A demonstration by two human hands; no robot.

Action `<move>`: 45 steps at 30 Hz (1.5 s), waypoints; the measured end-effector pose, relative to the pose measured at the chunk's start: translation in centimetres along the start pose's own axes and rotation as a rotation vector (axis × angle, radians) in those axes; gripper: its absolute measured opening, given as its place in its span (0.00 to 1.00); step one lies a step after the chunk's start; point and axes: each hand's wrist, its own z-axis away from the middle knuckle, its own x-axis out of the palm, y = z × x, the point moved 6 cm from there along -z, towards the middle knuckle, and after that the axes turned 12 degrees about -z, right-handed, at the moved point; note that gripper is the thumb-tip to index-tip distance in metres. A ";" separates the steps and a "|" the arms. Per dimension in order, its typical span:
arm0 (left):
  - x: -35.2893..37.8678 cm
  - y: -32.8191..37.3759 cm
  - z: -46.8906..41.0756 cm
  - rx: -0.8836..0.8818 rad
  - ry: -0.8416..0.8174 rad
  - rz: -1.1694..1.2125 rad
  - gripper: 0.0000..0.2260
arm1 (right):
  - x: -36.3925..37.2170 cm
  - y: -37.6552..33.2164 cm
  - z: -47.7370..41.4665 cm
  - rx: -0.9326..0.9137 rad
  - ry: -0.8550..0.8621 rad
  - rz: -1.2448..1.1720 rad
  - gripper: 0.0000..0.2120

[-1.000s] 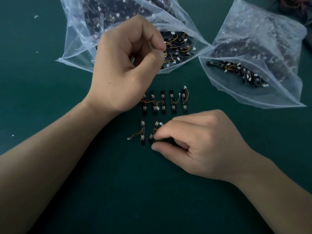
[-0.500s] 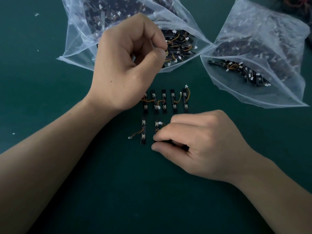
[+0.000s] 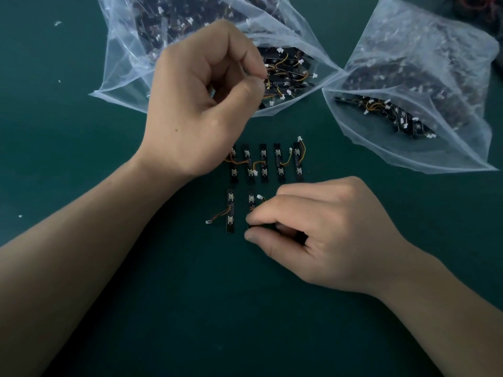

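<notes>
We have the right hand (image 3: 313, 235) low on the dark green mat (image 3: 190, 308), thumb and forefinger nipping a short black circuit strip (image 3: 252, 204) that lies flat there. At its nine o'clock sits a twin strip (image 3: 230, 210); at twelve, a row of five strips (image 3: 263, 163). The left hand (image 3: 196, 104) curls at the mouth of the clear plastic bag (image 3: 122, 63), fingertips pressed together, on a wire perhaps; we cannot tell.

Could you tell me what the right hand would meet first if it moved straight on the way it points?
Probably the neighbouring black strip, left of the pinched strip in the right hand; depth is unclear.
</notes>
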 end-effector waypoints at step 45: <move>0.2 0.1 0.1 -0.036 -0.142 -0.085 0.07 | -3.5 1.6 0.5 0.103 0.518 -0.246 0.03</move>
